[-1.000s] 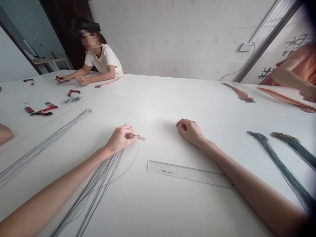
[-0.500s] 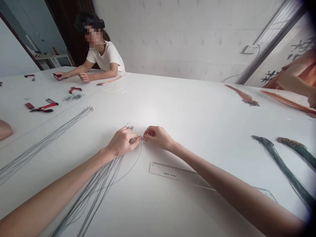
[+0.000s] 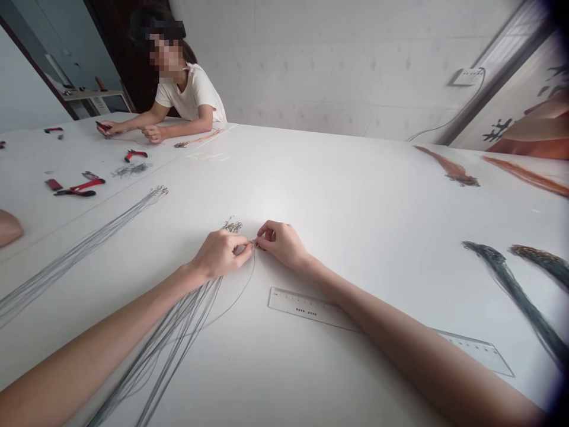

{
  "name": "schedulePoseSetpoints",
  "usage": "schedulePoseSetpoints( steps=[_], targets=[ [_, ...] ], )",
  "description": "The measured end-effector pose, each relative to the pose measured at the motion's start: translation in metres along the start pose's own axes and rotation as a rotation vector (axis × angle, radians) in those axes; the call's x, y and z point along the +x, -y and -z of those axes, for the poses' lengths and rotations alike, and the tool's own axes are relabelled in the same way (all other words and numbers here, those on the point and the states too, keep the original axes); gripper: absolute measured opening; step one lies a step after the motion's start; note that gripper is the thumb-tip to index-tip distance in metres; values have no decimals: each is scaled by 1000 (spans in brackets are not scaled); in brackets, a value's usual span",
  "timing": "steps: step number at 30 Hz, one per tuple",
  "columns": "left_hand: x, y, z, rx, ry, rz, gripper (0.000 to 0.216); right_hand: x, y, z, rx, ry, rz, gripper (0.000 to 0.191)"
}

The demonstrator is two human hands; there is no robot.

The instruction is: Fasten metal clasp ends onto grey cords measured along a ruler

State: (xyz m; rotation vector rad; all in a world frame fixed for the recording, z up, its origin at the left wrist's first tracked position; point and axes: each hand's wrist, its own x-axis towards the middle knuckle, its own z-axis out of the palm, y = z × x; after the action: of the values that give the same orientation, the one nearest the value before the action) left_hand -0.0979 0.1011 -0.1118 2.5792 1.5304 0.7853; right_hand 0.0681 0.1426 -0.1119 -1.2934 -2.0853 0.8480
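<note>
Between the fingertips of my left hand (image 3: 223, 254) and my right hand (image 3: 281, 242), the looped end of a thin grey cord (image 3: 250, 277) is pinched. The small curl at its tip is mostly covered by the fingers. From there the cord curves down toward a bundle of grey cords (image 3: 169, 338), which runs beneath my left wrist to the lower edge. The bundle's curly ends (image 3: 232, 225) poke out just beyond my left knuckles. Below my right forearm lies a clear ruler (image 3: 306, 305), partly hidden by it.
Another grey bundle (image 3: 98, 240) lies on the left. Red-handled pliers (image 3: 89, 184) and a tangle of cord scraps (image 3: 132, 170) are farther back. Dark green bundles (image 3: 502, 279) and orange-brown bundles (image 3: 448, 166) lie on the right. A person in white (image 3: 191, 95) works across the table (image 3: 355, 190).
My right hand has come slightly closer to my left, its fingertips now meeting the looped end. The view has shifted a little, showing more of the ruler's far end.
</note>
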Motion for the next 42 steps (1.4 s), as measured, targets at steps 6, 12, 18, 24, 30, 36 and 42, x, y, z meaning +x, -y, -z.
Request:
schedulePoseSetpoints(
  steps=[6,12,18,24,30,36,42],
  targets=[
    [-1,-2,0,32,1,-22,32,0,2,-1,6,-10,-9,7],
    [-1,-3,2,59,-6,-26,33,-1,4,-1,4,-18,-25,7],
    [-1,0,4,102,-56,38,34,-2,2,-1,17,-22,-1,11],
    [0,2,4,116,-125,130,35,-4,-1,1,29,0,39,15],
    [2,-1,7,72,-145,153,34,-4,-2,1,29,6,65,13],
    [1,-1,5,-17,-127,151,34,-3,-3,2,71,24,67,7],
    [2,-2,3,-119,-53,159,15,-2,-6,3,167,59,55,6]
  ],
)
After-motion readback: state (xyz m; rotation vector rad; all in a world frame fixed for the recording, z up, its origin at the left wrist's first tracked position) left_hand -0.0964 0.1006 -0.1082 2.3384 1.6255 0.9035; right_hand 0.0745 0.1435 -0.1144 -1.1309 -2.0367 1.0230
